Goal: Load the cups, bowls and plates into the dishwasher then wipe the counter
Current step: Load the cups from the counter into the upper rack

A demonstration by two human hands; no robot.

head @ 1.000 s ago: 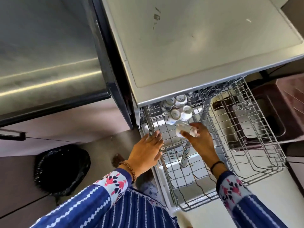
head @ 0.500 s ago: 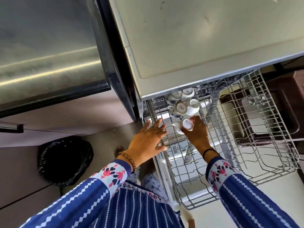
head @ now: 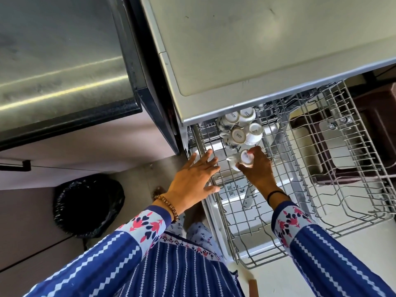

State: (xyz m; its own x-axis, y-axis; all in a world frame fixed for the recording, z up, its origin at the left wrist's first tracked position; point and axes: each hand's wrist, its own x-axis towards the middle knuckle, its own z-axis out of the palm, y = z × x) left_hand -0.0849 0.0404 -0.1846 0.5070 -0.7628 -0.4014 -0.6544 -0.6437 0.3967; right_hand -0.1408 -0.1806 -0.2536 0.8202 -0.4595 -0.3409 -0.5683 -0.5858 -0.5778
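Note:
The dishwasher's upper wire rack (head: 334,189) is pulled out below the grey counter top (head: 246,46). Several white cups (head: 240,127) with blue patterns stand upside down in the rack's far left corner. My right hand (head: 257,172) grips one more white cup (head: 244,158), base up, just in front of that group. My left hand (head: 192,179) rests with spread straight fingers on the rack's left rail.
A black-lined waste bin (head: 90,204) stands on the floor to the left. A steel-fronted appliance (head: 60,61) fills the upper left. Below the rack lies the open dishwasher door (head: 242,211). A dark brown stool (head: 377,116) is at the right.
My right hand turned the cup from lying sideways to base up and set it down closer to the other cups. My left hand stayed on the rail, fingers spreading.

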